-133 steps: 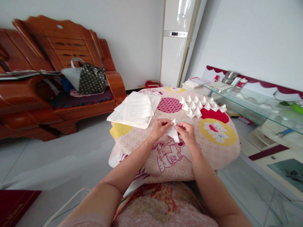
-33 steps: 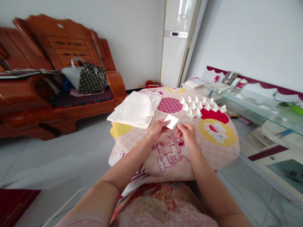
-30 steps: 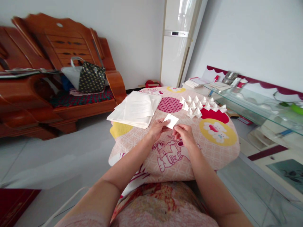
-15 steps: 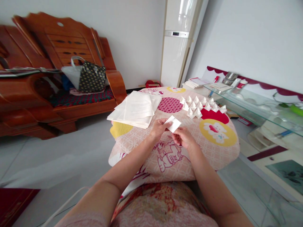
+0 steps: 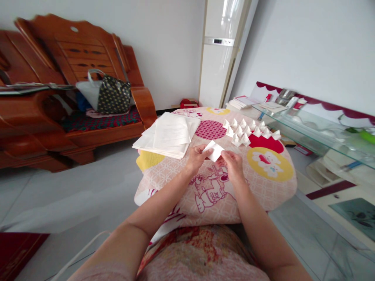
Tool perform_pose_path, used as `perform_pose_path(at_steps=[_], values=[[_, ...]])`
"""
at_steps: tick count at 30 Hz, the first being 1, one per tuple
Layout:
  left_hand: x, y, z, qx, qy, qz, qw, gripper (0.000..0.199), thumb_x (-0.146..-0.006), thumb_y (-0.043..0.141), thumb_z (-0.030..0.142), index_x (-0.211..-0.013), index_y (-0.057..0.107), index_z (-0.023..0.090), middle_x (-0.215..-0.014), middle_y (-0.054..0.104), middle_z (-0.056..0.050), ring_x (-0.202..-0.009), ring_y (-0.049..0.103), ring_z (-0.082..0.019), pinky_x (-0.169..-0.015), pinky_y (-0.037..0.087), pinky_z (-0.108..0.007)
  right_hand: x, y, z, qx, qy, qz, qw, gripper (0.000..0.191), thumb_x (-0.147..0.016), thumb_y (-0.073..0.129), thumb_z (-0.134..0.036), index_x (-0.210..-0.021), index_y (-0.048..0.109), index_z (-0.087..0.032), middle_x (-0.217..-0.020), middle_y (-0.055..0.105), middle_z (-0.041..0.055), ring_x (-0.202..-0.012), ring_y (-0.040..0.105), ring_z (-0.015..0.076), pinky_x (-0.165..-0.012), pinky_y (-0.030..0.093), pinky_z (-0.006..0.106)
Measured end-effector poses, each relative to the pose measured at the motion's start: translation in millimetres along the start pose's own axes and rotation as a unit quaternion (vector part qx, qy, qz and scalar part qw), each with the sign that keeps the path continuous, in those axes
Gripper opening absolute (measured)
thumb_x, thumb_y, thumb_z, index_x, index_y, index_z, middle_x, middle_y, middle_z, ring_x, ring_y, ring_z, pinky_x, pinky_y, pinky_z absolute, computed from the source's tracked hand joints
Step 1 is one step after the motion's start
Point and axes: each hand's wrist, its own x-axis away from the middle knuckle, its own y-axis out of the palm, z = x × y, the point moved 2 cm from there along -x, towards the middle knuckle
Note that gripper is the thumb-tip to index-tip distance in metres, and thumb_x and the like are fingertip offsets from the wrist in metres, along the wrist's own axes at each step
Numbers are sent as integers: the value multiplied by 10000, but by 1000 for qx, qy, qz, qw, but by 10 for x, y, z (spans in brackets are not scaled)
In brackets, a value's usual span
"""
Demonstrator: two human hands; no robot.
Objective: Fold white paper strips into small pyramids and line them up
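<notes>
The left hand [image 5: 195, 159] and right hand [image 5: 232, 164] are pinching a small white folded paper square [image 5: 215, 152] between them, its corners pointing diagonally, no long axis discernible.

My one view looks forward and down from my head, close over the table [image 5: 263, 195]; the far shelf [image 5: 316, 132] seems a little blurred.

Paper stack [image 5: 167, 136] left of bare cloth [image 5: 172, 177]
</notes>
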Motion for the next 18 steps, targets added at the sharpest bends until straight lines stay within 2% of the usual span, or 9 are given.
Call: perform_pose_path(at_steps=[6,11,18], values=[[9,14,39,-38,14,-33,999,395,-698,866,499,-820,754,140,-744,724,-24,-664,643,-139,-679,539,-268,-4,-85,0,83,-49,13,995,309,-781,759,-472,-670,671,-197,-583,675,3,-504,602,152,-503,481,262],[14,-52,123,-87,36,-2,996,405,-748,816,539,-762,738,142,-685,682,-9,-603,566,-107,-594,438,-232,5,-83,-30,147,-67,-27,987,306,-757,754,-459,-622,652,-204,-534,643,-3,-477,572,147,-479,441,254],[-6,-106,116,-73,21,14,997,430,-697,846,554,-699,729,140,-600,630,9,-536,494,-85,-546,384,-221,25,-64,-39,153,-78,-38,984,282,-775,745,-453,-678,685,-195,-547,642,-4,-480,553,135,-479,418,244]])
